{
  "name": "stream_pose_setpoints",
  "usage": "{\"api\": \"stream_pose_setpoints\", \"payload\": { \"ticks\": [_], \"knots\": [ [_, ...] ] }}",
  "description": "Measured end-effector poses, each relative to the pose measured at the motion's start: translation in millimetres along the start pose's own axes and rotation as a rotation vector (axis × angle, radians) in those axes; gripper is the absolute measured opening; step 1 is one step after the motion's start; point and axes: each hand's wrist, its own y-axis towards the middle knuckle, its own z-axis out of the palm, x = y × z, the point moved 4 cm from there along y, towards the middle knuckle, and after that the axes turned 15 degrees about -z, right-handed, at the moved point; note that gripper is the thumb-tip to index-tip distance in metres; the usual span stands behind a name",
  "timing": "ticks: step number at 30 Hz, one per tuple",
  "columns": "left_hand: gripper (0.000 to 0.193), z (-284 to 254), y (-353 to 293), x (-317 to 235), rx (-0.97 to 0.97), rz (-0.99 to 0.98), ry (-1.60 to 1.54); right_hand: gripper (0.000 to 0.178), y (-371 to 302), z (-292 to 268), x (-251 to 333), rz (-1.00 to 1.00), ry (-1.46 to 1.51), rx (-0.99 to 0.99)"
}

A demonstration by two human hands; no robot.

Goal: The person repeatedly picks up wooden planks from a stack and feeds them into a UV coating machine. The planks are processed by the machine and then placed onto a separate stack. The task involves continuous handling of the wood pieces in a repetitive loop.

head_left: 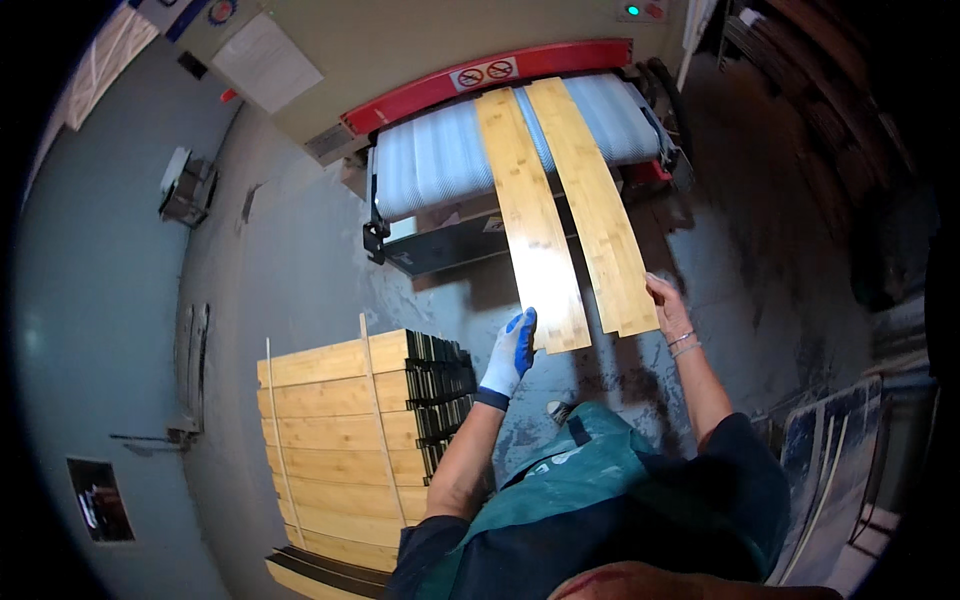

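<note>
Two long, light wooden floor planks reach out side by side from the pale blue ribbed conveyor belt (430,150), with a narrow gap between them. My left hand (512,350), in a white and blue glove, grips the near left edge of the left plank (535,225). At the near right edge of the right plank (600,210), my bare right hand (670,308) is closed on the wood. The planks' far ends rest on the belt, while their near ends are held out over the floor. Fingers under the planks are hidden.
A red guard bar (490,75) with warning signs crosses the machine above the belt. To my lower left stands a tall stack of planks (340,440) with thin upright strips against it. A worn board (825,470) leans at the lower right.
</note>
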Motion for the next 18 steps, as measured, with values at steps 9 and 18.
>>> {"api": "stream_pose_setpoints", "payload": {
  "ticks": [9, 18],
  "knots": [
    [0.041, 8, 25, -6, 0.187, -0.555, -1.048, 0.036, 23, -30, -18, 0.017, 0.464, 0.036],
    [0.024, -10, 51, 6, 0.050, -0.117, -0.795, 0.053, 52, 3, -20, 0.050, 0.528, 0.027]
  ]
}}
